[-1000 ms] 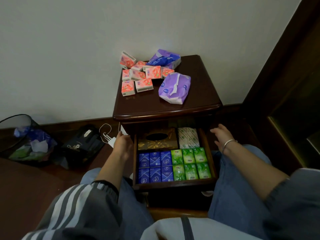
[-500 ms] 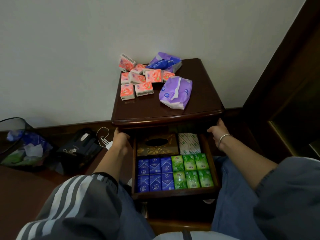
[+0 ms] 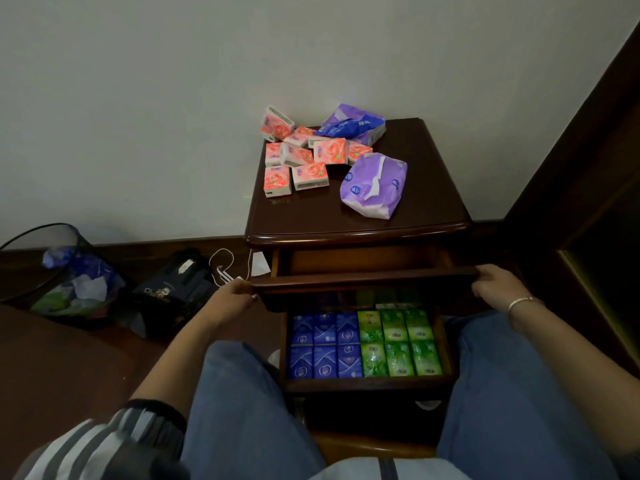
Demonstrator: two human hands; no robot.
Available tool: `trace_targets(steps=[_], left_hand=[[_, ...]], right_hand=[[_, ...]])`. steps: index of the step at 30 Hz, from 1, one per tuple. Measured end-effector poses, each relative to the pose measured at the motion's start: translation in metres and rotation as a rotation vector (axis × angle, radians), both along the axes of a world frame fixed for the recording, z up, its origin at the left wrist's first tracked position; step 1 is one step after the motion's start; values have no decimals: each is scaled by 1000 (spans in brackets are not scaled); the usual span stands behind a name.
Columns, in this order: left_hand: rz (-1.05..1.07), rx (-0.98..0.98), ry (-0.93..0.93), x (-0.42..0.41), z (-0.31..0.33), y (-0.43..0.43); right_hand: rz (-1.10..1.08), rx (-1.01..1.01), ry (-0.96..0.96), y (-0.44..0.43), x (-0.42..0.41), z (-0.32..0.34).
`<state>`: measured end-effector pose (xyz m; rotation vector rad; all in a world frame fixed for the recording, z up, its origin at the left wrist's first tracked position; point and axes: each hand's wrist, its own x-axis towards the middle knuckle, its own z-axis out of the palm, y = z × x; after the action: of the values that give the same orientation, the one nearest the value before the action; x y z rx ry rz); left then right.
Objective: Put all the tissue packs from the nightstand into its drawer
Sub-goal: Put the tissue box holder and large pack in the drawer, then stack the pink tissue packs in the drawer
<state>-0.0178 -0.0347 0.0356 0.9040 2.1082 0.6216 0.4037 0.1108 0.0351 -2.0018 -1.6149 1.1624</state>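
Pale wall backed the nightstand, where pink packs clustered at its top's eleven o'clock and purple packs lay toward one o'clock, none in a drawer yet. Our left hand and right hand each curled round an end of the upper drawer, probably to slide it evenly. At six, the lower drawer held blue packs and green packs. Only "Cha" read on a black bag; pack labels were too small.

Plain pale wall, dim even light. Dark baseboard along its foot. Reddish-dark wood floor. Black mesh wastebasket at left, dark bag and white cable beside it. Dark wooden panel at right.
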Motion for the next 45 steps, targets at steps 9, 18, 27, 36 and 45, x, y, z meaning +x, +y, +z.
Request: trace_targets(steps=[9, 18, 27, 36, 45], left_hand=[[-530, 377, 653, 86, 24, 15], [-611, 259, 615, 119, 12, 14], [-605, 118, 330, 114, 12, -23], [-582, -44, -53, 100, 8, -24], [-416, 339, 191, 47, 52, 46]], right_hand=[[549, 491, -410, -68, -86, 6], [635, 399, -488, -71, -105, 0], [688, 229, -257, -92, -75, 12], [777, 84, -150, -96, -71, 13], [641, 810, -166, 11, -109, 62]])
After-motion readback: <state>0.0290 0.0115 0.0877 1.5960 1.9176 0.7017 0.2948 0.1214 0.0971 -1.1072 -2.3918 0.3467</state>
